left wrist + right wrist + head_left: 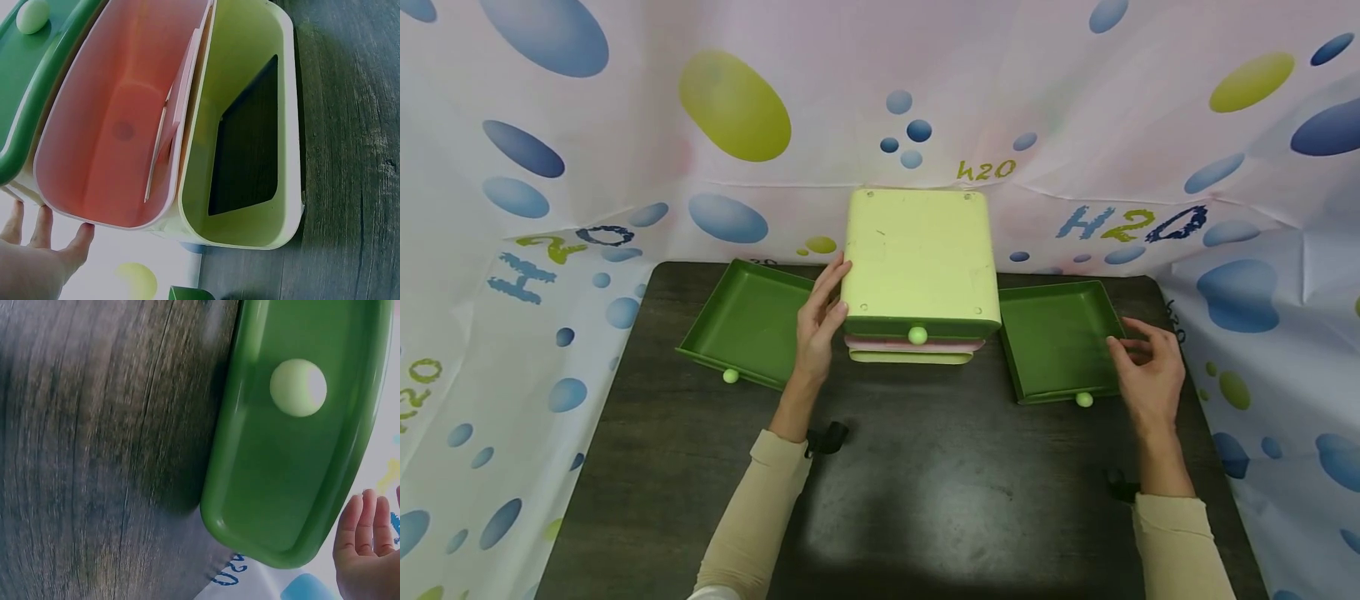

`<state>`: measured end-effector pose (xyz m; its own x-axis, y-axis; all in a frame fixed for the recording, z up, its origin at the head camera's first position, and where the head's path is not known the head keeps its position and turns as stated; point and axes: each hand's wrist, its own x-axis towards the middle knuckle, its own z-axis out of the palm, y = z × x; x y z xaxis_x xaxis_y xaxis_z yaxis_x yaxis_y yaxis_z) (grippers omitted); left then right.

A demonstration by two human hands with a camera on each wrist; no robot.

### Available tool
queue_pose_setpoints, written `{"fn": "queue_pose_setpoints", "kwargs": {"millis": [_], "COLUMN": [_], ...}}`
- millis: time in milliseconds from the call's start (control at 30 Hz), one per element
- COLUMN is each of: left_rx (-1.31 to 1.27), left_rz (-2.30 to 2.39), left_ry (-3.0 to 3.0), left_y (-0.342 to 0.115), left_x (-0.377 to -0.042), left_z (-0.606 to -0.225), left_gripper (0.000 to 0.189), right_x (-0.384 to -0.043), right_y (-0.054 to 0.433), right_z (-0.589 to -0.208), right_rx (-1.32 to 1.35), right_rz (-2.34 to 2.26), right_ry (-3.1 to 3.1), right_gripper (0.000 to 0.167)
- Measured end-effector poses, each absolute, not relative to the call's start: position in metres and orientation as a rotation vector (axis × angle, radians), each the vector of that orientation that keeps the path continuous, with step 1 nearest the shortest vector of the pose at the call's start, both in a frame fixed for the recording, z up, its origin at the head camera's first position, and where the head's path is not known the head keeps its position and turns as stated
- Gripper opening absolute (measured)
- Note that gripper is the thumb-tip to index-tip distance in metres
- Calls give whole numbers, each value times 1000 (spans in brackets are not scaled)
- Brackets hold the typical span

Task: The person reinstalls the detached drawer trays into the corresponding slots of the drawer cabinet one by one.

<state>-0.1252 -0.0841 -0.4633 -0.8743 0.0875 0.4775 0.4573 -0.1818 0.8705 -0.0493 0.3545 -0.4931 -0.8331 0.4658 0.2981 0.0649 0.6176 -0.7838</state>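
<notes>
A small pale-green drawer cabinet [921, 254] stands at the back of the table. Its top slot holds a dark-green drawer front [39, 81] with a round knob [917, 335]. Below it, the left wrist view looks into a hollow pink section [115, 125] and a hollow light-green section [247, 228]. My left hand [820, 321] rests its fingertips against the cabinet's left side. My right hand [1153, 375] is by the right rim of a pulled-out green drawer [1060, 342], thumb and fingers apart. That drawer lies on the table, right of the cabinet, with its knob [299, 387] facing me.
Another green drawer [752, 321] lies angled left of the cabinet, behind my left forearm. The dark wooden table [940, 492] ends close behind the cabinet, at a white sheet [820, 100] with coloured spots. The sheet also hangs along both sides.
</notes>
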Motion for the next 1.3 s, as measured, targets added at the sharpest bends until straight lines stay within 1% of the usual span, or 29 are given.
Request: {"fn": "queue_pose_setpoints", "kwargs": {"millis": [233,433,533,767,1033,1300], "left_rx": [-659,-684,-695,-705,-699,-711], "left_rz": [-2170,-2172,-2154,-2124,-2127,-2130], "left_ry": [-1803,-1773,-1763,-1753,-1763,-1760], "left_y": [-83,-82,-81,-81,-84,-83], "left_x": [-124,-124,-125,-126,-127,-127], "left_z": [-465,-467,-466,-466,-465,-466], "left_gripper": [53,49,50,59,60,56], "right_x": [-46,-44,-45,-45,-44,-42], "right_y": [363,365,366,370,370,370], "right_z": [-497,-501,-502,-504,-512,-515], "right_rx": [-465,-472,-466,-489,-532,-645], "right_rz": [1103,1135,1137,1102,1106,1062], "right_ry": [-2370,-2367,-2366,-2389,-2368,-2351], "right_gripper": [37,37,36,36,34,32]}}
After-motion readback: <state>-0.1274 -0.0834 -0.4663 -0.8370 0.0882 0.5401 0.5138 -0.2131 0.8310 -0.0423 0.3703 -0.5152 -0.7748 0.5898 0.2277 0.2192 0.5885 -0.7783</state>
